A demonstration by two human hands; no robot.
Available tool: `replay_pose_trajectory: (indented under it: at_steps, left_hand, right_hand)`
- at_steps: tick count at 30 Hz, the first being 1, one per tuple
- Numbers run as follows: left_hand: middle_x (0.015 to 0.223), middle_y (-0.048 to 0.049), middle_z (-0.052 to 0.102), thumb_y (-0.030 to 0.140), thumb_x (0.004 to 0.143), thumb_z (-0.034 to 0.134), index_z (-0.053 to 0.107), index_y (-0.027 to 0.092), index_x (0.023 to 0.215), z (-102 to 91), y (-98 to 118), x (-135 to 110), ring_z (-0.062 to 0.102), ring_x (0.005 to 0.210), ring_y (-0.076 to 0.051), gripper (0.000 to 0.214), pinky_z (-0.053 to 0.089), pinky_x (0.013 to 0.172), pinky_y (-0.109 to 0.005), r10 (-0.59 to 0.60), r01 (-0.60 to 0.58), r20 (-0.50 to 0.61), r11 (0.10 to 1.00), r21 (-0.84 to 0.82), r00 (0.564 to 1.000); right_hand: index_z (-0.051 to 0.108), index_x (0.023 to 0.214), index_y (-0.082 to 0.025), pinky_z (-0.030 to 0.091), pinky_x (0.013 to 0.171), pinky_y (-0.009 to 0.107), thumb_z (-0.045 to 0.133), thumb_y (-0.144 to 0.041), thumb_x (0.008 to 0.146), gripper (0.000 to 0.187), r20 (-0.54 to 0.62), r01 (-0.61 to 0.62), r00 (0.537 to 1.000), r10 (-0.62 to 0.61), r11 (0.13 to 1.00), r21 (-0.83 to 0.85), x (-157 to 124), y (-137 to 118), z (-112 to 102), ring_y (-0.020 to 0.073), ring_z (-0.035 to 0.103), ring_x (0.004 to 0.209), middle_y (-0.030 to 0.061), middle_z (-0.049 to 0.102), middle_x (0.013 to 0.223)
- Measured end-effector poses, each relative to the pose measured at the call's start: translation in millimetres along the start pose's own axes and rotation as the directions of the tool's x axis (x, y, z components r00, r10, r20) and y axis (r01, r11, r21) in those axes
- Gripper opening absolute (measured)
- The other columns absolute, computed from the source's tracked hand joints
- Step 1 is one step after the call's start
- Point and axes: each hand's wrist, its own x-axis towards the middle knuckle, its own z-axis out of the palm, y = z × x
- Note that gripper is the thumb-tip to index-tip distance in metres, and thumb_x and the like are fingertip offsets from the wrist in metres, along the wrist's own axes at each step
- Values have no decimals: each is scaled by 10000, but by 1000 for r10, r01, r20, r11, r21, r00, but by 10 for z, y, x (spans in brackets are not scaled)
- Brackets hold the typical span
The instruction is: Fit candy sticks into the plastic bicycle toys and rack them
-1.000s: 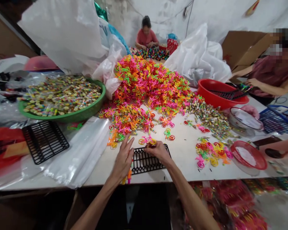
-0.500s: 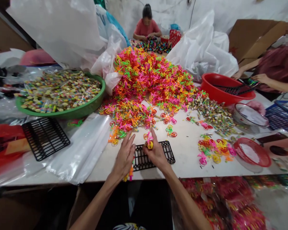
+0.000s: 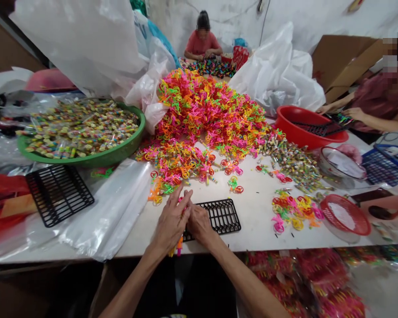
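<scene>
- Setting: long white table against a white wall; plastic sacks slump along the far side.
- Far left: green basin of wrapped candies, its rim overlapping the table edge, apparently to keep bulk stock off the work area.
- Left of hands: black rack lying on clear plastic sheeting, set aside, unused at present.
- Hands: left hand and right hand are drawn close, left fingers over the right hand's knuckles. Grip narrow; a small pink-and-orange piece shows below the left hand. What each hand holds cannot be told.
- Just right of hands: second rack, within easy reach, probably placed there for that reason.
- Centre: large heap of coloured plastic toys, its lower edge near the hands.
- Far end: co-worker sorting at a smaller heap.
- Right: red basin with a rack inside; loose candies; small toy heap; red basket.
- Far right: co-worker's hands near a rack, by the red basin.
</scene>
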Motion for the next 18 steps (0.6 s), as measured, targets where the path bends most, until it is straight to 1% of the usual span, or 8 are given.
replay_pose_trajectory:
  at_steps: [3, 4, 5, 7, 10, 13, 16, 18]
  left_hand:
    - [1439, -29, 284, 244, 879, 355, 433, 274, 1279, 4, 15, 8, 233, 1326, -199, 410, 251, 1077, -437, 24, -24, -28, 1000, -12, 999]
    - [1432, -38, 296, 237, 877, 355, 441, 261, 1273, 8, 17, 11, 241, 1322, -199, 406, 254, 1075, -440, 33, -33, -39, 999, -17, 999]
    - [1427, -45, 305, 234, 876, 354, 447, 251, 1267, 12, 17, 13, 248, 1319, -199, 402, 256, 1074, -444, 41, -42, -46, 999, -20, 998]
    - [1419, -51, 318, 231, 875, 352, 459, 242, 1255, 17, 11, 15, 260, 1314, -199, 396, 260, 1071, -449, 43, -45, -58, 999, -26, 997]
    - [1411, -45, 331, 235, 873, 353, 470, 249, 1246, 14, -4, 11, 270, 1310, -197, 391, 267, 1068, -448, 36, -38, -49, 999, -36, 998]
    - [1412, -42, 330, 248, 874, 357, 468, 253, 1249, 5, -11, 1, 267, 1311, -198, 391, 259, 1071, -449, 35, -36, -33, 999, -39, 999]
    - [1423, -49, 313, 256, 878, 350, 466, 244, 1253, -4, 3, -1, 257, 1315, -202, 393, 250, 1074, -447, 20, -21, -21, 999, -41, 1000]
    - [1424, -55, 310, 259, 881, 343, 469, 232, 1251, -10, 19, 4, 256, 1316, -202, 392, 246, 1076, -444, 7, -8, -12, 999, -41, 1000]
  right_hand:
    - [407, 1267, -168, 428, 637, 234, 466, -144, 764, 506, 12, -90, 996, 90, 991, 94, 198, 158, -333, 145, 595, 687, 47, 665, 847]
    - [461, 1211, -175, 428, 653, 234, 459, -163, 782, 429, -25, -155, 987, 158, 983, 101, 310, 232, -462, 138, 596, 693, 38, 663, 838]
    - [527, 1120, -166, 424, 672, 251, 457, -219, 808, 324, -100, -257, 960, 261, 965, 54, 436, 308, -580, 152, 597, 711, 42, 658, 790]
    - [608, 910, -150, 417, 700, 290, 536, -290, 766, 214, -147, -424, 898, 416, 905, -27, 686, 444, -752, 204, 599, 806, 89, 653, 818]
    - [608, 728, -146, 420, 684, 286, 583, -232, 695, 96, -120, -549, 822, 557, 831, 91, 889, 553, -840, 222, 604, 831, 111, 657, 812]
    - [584, 690, -143, 437, 587, 241, 522, -209, 709, 92, -59, -582, 791, 609, 779, 233, 727, 506, -801, 173, 619, 646, 64, 642, 620]
    - [541, 725, -161, 446, 498, 214, 504, -199, 688, 64, 52, -559, 802, 595, 718, 414, 286, 277, -676, 135, 593, 504, 3, 614, 553]
    - [502, 728, -181, 459, 475, 228, 528, -203, 648, 87, 163, -490, 833, 529, 567, 663, -27, 61, -541, 135, 579, 477, -22, 598, 562]
